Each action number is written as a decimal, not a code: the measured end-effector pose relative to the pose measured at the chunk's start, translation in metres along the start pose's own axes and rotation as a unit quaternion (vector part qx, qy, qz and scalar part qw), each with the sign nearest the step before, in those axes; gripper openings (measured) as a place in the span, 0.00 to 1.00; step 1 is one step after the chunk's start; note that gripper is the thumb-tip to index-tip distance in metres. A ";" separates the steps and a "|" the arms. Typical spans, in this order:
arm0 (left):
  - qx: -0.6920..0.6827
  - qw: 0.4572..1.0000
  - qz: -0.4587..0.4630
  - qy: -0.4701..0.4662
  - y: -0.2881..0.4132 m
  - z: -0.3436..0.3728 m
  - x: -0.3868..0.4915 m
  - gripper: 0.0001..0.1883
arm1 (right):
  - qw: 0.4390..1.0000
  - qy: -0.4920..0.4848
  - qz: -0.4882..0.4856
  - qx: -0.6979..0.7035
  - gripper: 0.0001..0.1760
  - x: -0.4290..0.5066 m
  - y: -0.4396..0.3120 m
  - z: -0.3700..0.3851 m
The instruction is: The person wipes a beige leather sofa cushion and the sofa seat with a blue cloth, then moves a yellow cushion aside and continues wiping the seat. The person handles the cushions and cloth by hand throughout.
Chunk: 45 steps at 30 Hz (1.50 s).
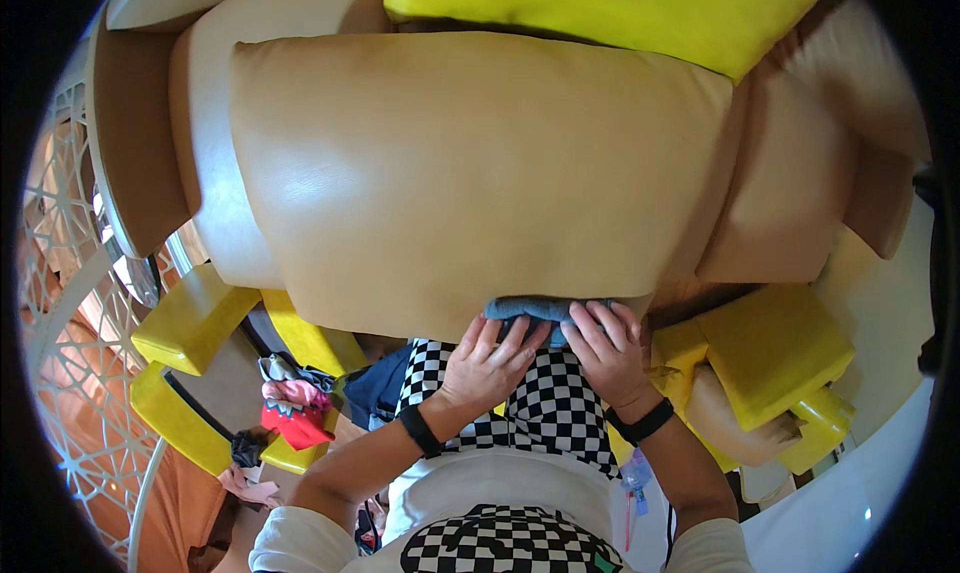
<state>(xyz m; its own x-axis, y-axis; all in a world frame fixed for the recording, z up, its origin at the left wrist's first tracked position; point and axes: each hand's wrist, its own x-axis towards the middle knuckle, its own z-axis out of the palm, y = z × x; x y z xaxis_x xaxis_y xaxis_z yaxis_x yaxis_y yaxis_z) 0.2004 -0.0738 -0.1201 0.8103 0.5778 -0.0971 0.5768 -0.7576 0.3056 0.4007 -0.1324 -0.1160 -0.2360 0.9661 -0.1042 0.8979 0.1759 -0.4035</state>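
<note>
A rolled or folded blue-grey cloth (pixel 529 308) lies against the front edge of a large tan leather-like cushion (pixel 465 168), close to my body. From the left, my left hand (pixel 495 363) grips it, with the fingertips over its near side. My right hand (pixel 611 355) has its fingers curled over the cloth's right end, and the thumb side faces the left hand. Both thumbs and the cloth's underside are mostly hidden. Each wrist wears a black band.
Behind the cushion stands a yellow-green cushion (pixel 600 10). Yellow padded stools (pixel 772 355) are at right. A yellow seat (pixel 195 318) at left stands near piled clothes, including a red garment (pixel 296 423). A white lattice screen (pixel 97 363) borders the far left.
</note>
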 end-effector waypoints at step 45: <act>0.055 0.962 0.184 -0.196 0.078 0.012 0.081 0.20 | 0.858 0.097 0.298 0.407 0.15 -0.086 0.048 0.058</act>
<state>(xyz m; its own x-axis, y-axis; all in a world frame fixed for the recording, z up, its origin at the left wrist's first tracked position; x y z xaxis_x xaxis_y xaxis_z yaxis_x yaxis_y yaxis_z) 0.3129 -0.0898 -0.1158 0.9257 0.1216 -0.3581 0.2332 -0.9289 0.2876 0.4424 -0.2183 -0.1789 0.3109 0.8661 -0.3915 0.2620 -0.4740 -0.8406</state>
